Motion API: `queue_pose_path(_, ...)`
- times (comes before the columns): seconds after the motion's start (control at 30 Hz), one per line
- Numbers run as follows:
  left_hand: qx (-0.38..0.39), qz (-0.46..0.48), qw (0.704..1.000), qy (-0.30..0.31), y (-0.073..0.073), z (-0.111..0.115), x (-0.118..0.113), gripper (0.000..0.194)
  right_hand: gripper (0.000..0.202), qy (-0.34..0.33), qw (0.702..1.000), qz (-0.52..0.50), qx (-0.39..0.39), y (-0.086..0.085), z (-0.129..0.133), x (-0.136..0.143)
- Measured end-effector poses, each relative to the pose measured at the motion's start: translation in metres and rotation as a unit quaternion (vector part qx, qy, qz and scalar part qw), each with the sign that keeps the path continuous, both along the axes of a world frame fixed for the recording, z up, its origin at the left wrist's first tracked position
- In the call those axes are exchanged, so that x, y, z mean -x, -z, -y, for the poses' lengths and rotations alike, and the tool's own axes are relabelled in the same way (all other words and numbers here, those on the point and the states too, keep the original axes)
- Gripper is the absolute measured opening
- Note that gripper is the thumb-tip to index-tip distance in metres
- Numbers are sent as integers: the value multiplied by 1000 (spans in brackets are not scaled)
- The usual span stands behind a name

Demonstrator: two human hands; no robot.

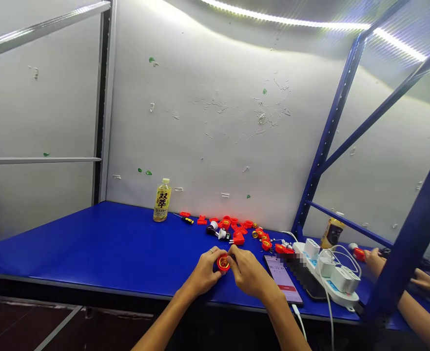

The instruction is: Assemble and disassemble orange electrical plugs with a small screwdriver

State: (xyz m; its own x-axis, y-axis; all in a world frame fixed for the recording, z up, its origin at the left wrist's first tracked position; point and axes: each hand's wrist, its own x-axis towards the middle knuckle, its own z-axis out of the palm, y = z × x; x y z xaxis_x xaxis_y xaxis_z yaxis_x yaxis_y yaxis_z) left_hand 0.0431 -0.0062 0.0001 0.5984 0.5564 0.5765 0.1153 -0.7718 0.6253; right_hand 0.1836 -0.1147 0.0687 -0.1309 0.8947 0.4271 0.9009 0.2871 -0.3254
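A red lamp socket [223, 263] with a brass-coloured inside is held over the front part of the blue table, its round opening facing me. My left hand [205, 273] grips it from the left, thumb and fingers closed round its side. From the right, my right hand [252, 274] is closed with its fingertips at the socket's upper right rim. Just beyond the hands lie a red plug piece [238, 238], a white socket piece [223, 234] and several red plastic parts [226, 223]. The fingers hide the socket's sides.
A drink bottle [162, 202] and a yellow-black screwdriver [187, 220] stand and lie at the back of the blue table [101, 248]. To the right are a phone [284, 280] and a white power strip [341, 296] with cables. Past the blue post, another person's hand [375, 263] works.
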Motion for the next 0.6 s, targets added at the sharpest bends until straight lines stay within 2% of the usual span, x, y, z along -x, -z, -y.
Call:
queue_pose_path(0.2, 9, -8, 1000, -3, -3, 2, 1, 32, 19, -10, 1000, -10, 19, 1, 2, -3)
queue_pose_path(0.27, 9, -5, 1000, -3, -2, 1, 0, 33, 21, 25, 1000, 9, 15, -1, 1, -1)
queue_pose_path(0.43, -1, 4, 1000, 5, 2, -3, -2, 27, 32, 178, 977, 113, 13, -12, -6, 17)
queue_pose_path(0.6, -14, 1, 1000, 3, 1, -4, -2, 27, 61, 242, 957, 158, 14, -28, -18, 31)
